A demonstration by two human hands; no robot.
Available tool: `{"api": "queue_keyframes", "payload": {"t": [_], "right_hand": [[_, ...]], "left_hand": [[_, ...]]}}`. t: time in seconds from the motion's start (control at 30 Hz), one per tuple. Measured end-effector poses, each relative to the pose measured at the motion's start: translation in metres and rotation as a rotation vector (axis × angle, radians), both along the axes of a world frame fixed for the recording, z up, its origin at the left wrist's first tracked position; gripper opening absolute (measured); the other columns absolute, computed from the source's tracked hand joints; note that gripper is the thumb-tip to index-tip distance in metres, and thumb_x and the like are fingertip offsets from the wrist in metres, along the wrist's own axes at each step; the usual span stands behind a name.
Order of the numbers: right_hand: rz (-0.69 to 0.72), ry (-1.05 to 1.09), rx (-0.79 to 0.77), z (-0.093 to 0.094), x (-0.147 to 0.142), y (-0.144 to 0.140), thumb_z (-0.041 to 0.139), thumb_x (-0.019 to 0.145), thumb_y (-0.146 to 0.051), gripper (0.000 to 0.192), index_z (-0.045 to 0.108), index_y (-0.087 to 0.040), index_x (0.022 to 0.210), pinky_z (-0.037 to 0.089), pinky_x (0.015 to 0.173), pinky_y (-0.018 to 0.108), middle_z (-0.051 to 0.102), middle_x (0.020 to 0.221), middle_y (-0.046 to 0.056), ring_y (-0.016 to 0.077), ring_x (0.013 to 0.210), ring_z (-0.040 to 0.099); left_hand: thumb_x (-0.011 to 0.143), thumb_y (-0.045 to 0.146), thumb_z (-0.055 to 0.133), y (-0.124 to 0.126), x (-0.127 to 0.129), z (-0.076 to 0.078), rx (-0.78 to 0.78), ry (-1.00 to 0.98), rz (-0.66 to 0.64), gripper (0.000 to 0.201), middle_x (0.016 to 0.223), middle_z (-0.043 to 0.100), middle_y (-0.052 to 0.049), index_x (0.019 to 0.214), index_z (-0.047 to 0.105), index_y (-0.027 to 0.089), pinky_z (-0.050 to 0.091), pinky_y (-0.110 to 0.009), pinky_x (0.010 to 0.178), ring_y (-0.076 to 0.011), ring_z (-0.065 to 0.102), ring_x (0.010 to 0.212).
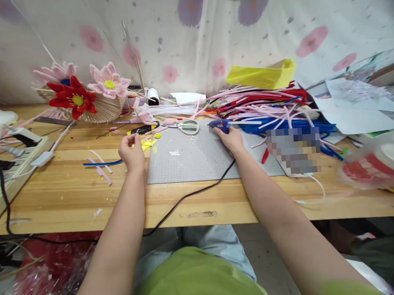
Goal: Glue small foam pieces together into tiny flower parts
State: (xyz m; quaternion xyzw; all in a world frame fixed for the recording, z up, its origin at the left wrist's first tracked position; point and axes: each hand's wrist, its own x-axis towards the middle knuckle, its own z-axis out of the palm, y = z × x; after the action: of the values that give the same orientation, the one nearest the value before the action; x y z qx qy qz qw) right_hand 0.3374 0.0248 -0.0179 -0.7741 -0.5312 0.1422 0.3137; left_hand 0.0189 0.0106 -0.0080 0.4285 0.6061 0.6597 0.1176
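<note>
My right hand (232,139) is wrapped around a blue hot glue gun (219,126) with a white glue stick at its back, over the right half of the grey cutting mat (198,172). Fingers pinched together, my left hand (131,152) is just off the mat's left edge; whatever is between its fingertips is too small to make out. Beside it lie yellow felt-like scraps (148,144) and a round yellow disc (157,135). Scissors with pale handles (189,127) rest at the mat's back edge. A small pile of white bits (174,153) sits on the mat.
A black cord (186,195) crosses the table's front. At left are a power strip (21,176) and red (75,99) and pink (109,83) fuzzy flowers. Bundled pipe cleaners (264,110), a yellow folded sheet (261,75) and a plastic cup (378,165) occupy the right.
</note>
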Motion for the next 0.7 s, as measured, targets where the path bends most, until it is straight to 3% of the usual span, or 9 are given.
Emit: {"api": "queue_keyframes", "payload": {"t": [0.13, 0.23, 0.3, 0.37, 0.43, 0.53, 0.63, 0.7], "right_hand": [[0.033, -0.143, 0.001, 0.012, 0.006, -0.014, 0.064, 0.068, -0.056, 0.06, 0.058, -0.013, 0.11, 0.044, 0.084, 0.036, 0.063, 0.111, 0.016, 0.0268, 0.102, 0.058], [0.005, -0.293, -0.085, 0.031, 0.015, -0.03, 0.074, 0.058, -0.052, 0.06, 0.059, -0.012, 0.1, 0.043, 0.075, 0.035, 0.063, 0.102, 0.017, 0.0276, 0.094, 0.058], [0.107, -0.308, -0.193, 0.042, 0.016, -0.038, 0.073, 0.059, -0.05, 0.043, 0.06, -0.017, 0.083, 0.041, 0.065, 0.032, 0.065, 0.081, 0.011, 0.0236, 0.077, 0.059], [0.317, -0.258, -0.246, 0.049, 0.007, -0.041, 0.069, 0.066, -0.045, 0.029, 0.056, -0.02, 0.067, 0.036, 0.058, 0.028, 0.061, 0.063, 0.004, 0.0177, 0.062, 0.054], [0.527, -0.178, -0.19, 0.051, -0.017, -0.04, 0.064, 0.072, -0.042, 0.027, 0.052, -0.021, 0.06, 0.033, 0.056, 0.027, 0.059, 0.058, 0.001, 0.0142, 0.057, 0.051], [0.69, -0.132, -0.051, 0.047, -0.07, -0.036, 0.058, 0.079, -0.04, 0.025, 0.055, -0.02, 0.063, 0.032, 0.059, 0.026, 0.063, 0.065, 0.002, 0.0137, 0.062, 0.053], [0.859, -0.208, 0.07, 0.04, -0.125, -0.034, 0.055, 0.08, -0.023, 0.007, 0.06, -0.02, 0.084, 0.036, 0.069, 0.027, 0.068, 0.087, 0.004, 0.0164, 0.079, 0.057], [0.95, -0.311, 0.124, 0.036, -0.153, -0.032, 0.053, 0.078, -0.016, 0.025, 0.056, -0.019, 0.103, 0.039, 0.075, 0.029, 0.067, 0.101, 0.007, 0.0194, 0.091, 0.057]], "left_hand": [[0.076, 0.019, 0.057, 0.006, -0.011, -0.001, -0.006, -0.097, 0.077, 0.006, 0.077, 0.062, -0.002, 0.077, 0.059, 0.014, 0.045, -0.024, 0.072, -0.0101, 0.056, 0.07], [0.077, 0.02, 0.057, 0.007, -0.012, -0.002, -0.011, -0.111, 0.069, 0.007, 0.079, 0.062, -0.002, 0.079, 0.059, 0.014, 0.046, -0.024, 0.074, -0.0107, 0.057, 0.071], [0.076, 0.02, 0.057, 0.007, -0.011, -0.002, -0.031, -0.108, 0.059, 0.007, 0.078, 0.062, -0.002, 0.078, 0.059, 0.014, 0.046, -0.025, 0.074, -0.0108, 0.057, 0.07], [0.076, 0.02, 0.057, 0.006, -0.009, -0.001, -0.05, -0.098, 0.058, 0.006, 0.078, 0.062, -0.002, 0.078, 0.058, 0.015, 0.046, -0.024, 0.073, -0.0108, 0.057, 0.07], [0.076, 0.021, 0.056, 0.005, -0.007, -0.001, -0.062, -0.071, 0.058, 0.006, 0.077, 0.062, -0.001, 0.077, 0.058, 0.015, 0.046, -0.024, 0.072, -0.0106, 0.056, 0.07], [0.076, 0.024, 0.057, 0.003, -0.006, -0.003, -0.073, -0.007, 0.049, 0.009, 0.075, 0.061, -0.001, 0.076, 0.059, 0.015, 0.045, -0.024, 0.071, -0.0105, 0.055, 0.068], [0.077, 0.026, 0.056, 0.003, -0.007, -0.007, -0.071, 0.025, 0.044, 0.011, 0.075, 0.061, -0.001, 0.077, 0.06, 0.015, 0.044, -0.024, 0.07, -0.0104, 0.055, 0.067], [0.077, 0.026, 0.056, 0.004, -0.008, -0.009, -0.053, 0.012, 0.044, 0.012, 0.075, 0.062, -0.001, 0.078, 0.06, 0.015, 0.044, -0.024, 0.07, -0.0106, 0.054, 0.067]]}}
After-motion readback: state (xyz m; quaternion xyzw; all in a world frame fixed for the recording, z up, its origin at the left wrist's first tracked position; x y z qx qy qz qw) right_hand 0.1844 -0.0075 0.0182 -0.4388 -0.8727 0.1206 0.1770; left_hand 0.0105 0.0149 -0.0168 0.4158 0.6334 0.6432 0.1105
